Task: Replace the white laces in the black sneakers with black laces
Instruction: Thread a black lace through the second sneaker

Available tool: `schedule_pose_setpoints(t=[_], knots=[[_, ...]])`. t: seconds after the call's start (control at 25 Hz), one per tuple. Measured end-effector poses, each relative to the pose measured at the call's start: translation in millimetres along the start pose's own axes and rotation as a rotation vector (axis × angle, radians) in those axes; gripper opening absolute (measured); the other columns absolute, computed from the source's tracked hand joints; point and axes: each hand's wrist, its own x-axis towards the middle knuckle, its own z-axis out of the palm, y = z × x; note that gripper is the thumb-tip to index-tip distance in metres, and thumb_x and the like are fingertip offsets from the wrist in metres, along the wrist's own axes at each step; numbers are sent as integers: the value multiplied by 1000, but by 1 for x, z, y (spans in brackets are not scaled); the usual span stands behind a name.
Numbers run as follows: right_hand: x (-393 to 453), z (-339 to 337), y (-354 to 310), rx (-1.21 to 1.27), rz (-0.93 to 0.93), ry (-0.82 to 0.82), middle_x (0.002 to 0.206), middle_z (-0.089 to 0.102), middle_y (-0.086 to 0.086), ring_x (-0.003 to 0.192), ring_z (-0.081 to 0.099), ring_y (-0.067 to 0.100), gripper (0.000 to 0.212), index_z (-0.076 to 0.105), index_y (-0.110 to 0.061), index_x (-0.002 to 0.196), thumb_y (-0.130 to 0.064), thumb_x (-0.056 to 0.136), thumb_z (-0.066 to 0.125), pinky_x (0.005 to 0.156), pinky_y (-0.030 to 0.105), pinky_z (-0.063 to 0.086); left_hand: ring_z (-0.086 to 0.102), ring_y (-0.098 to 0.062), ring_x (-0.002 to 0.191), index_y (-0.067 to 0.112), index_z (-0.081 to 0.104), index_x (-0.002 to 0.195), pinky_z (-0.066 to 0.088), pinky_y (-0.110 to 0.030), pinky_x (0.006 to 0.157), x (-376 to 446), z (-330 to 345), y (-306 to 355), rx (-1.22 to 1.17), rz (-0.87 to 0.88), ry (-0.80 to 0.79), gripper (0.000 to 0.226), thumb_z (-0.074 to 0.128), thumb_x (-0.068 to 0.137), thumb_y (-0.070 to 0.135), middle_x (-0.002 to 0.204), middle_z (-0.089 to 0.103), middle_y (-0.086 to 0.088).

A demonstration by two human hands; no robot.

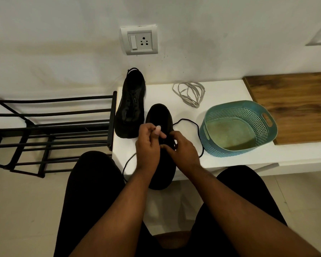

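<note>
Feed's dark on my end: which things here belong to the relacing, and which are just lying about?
In the job: near sneaker, black lace, left hand, right hand, far sneaker, white laces.

Lying about: teal basket, black rack, wooden board.

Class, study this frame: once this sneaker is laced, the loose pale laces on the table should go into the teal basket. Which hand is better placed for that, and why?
Probably the right hand. The pale laces and the teal basket both lie to its side of the near sneaker; the left hand would have to cross over it.
</note>
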Motion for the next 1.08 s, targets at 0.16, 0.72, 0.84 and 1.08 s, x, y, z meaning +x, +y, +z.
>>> schedule_pose_setpoints(t=[0.16, 0.72, 0.84, 1.08], knots=[[8, 12, -9, -170, 121, 75, 91, 53, -2, 82, 55, 18, 31, 56, -19, 92, -47, 83, 65, 66, 33, 47, 65, -13, 62, 11, 69, 91, 54, -23, 61, 7, -11, -7, -158, -283, -15, 5, 70, 88, 15, 77, 70, -7], [6, 29, -8, 575, 372, 200, 84, 74, 1, 83, 70, 16, 9, 77, -15, 90, -15, 83, 71, 84, 40, 58, 59, -27, 92, 8, 70, 91, 45, -33, 72, 2, 22, -36, 395, -259, 50, 20, 55, 97, 19, 92, 65, -11], [4, 30, -5, 676, 408, 182, 83, 75, 3, 83, 72, 19, 7, 76, -15, 87, -13, 82, 72, 84, 42, 58, 58, -30, 97, 8, 70, 94, 47, -36, 76, 3, 26, -40, 366, -313, 56, 22, 54, 97, 22, 95, 65, -12], [3, 29, -1, 737, 425, 146, 84, 75, 6, 83, 72, 19, 10, 76, -9, 93, -11, 85, 70, 84, 41, 58, 62, -28, 92, 17, 70, 91, 52, -44, 79, -2, 33, -39, 334, -436, 136, 23, 56, 96, 34, 92, 69, -6]])
